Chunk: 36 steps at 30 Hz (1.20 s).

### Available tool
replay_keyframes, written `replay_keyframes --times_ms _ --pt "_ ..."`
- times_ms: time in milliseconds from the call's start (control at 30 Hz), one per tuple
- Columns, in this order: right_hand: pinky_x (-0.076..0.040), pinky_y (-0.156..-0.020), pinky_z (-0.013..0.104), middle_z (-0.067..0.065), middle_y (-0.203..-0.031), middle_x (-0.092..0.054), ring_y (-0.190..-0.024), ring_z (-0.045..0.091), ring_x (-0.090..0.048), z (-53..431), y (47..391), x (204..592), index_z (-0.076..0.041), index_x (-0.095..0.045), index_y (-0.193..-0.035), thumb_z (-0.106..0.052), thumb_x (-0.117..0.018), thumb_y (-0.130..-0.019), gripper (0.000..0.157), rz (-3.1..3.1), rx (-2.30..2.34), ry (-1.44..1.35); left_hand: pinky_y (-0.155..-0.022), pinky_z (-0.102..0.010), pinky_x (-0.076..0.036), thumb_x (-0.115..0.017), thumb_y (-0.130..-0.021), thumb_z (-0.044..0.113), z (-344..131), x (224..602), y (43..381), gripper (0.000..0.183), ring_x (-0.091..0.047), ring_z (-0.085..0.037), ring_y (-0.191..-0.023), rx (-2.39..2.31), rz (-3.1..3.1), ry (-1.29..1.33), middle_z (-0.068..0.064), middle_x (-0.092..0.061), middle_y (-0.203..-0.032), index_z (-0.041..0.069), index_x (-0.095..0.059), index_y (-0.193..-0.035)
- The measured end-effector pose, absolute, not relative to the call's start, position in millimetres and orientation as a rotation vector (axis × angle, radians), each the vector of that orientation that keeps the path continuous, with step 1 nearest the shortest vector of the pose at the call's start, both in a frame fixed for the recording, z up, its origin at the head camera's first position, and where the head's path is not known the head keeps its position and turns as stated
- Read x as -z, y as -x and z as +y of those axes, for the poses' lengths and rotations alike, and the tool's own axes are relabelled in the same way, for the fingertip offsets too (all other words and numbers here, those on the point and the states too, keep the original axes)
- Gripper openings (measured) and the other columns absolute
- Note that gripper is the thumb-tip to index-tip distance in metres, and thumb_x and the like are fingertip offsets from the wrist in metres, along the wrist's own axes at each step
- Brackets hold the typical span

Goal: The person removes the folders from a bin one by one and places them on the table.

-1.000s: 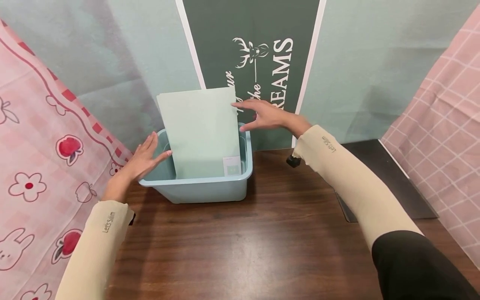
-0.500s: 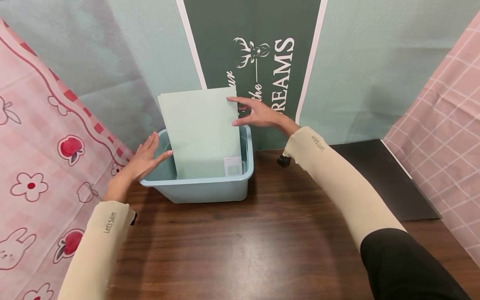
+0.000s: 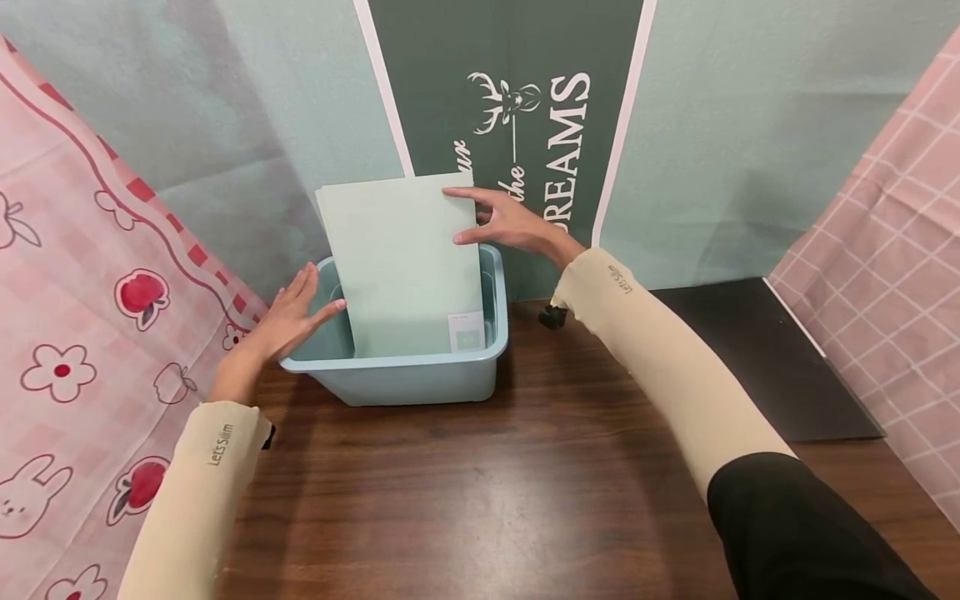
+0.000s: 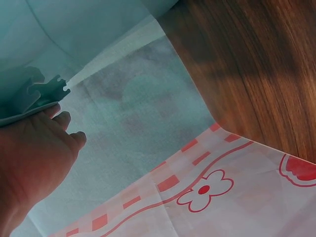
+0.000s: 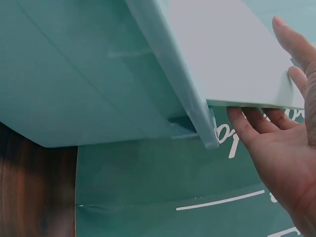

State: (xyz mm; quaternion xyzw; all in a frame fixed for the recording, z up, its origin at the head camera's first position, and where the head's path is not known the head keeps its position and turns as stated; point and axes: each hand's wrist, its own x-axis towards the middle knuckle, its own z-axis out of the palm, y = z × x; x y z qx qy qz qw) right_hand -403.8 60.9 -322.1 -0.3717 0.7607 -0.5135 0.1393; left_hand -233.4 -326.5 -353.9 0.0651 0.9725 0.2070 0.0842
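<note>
Several pale green folders, or stiff sheets that look like folders, stand upright in a light blue plastic tub. The front one bears a small white label at its lower right. My right hand holds their right edge near the top, thumb and index finger over the front face. In the right wrist view, the other fingers of that hand lie behind the edge. At the tub's left rim my left hand rests with straight fingers, its thumb tip right by the folders' left edge.
A black flat board lies at the right of the brown wooden table. Behind the tub hangs a green printed cloth. Pink cloths border the left and right sides.
My right hand has moved left from beside the folders onto their right edge, its thumb and index finger now over the front face. The left hand, tub and folders stay put.
</note>
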Motion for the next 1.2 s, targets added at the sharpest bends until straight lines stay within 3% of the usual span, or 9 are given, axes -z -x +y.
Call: replay_keyframes --times_ms 400,900,1200 --pt "-0.045 -0.112 0.039 0.0 -0.16 -0.05 -0.134 0.015 -0.053 49.3 394.8 320.9 -0.022 -0.053 -0.158 -0.018 -0.091 -0.085 0.082 2.263 1.435 1.168 -0.128 -0.064 0.007 -0.039 -0.108 0.066 -327.0 354.6 233.0 0.1 0.013 -0.036 -0.163 -0.589 2.907 -0.175 -0.011 0.02 -0.175 0.006 0.014 -0.167" --pt "-0.048 -0.108 0.038 0.002 -0.159 -0.052 -0.134 0.018 -0.054 48.2 380.9 325.7 -0.02 -0.057 -0.156 -0.008 -0.093 -0.081 0.084 2.306 1.454 1.134 -0.127 -0.065 0.007 -0.038 -0.108 0.066 -329.3 354.9 231.3 0.099 0.014 -0.038 -0.163 -0.595 2.9 -0.189 -0.014 0.021 -0.175 0.005 0.015 -0.166" --pt "-0.046 -0.113 0.035 0.001 -0.158 -0.055 -0.142 0.015 -0.051 51.9 370.7 333.7 -0.02 -0.062 -0.151 0.002 -0.089 -0.081 0.079 2.49 1.516 1.008 -0.128 -0.063 0.008 -0.039 -0.108 0.066 -327.6 354.8 234.4 0.1 0.014 -0.036 -0.163 -0.591 2.893 -0.184 -0.011 0.023 -0.175 0.006 0.015 -0.166"
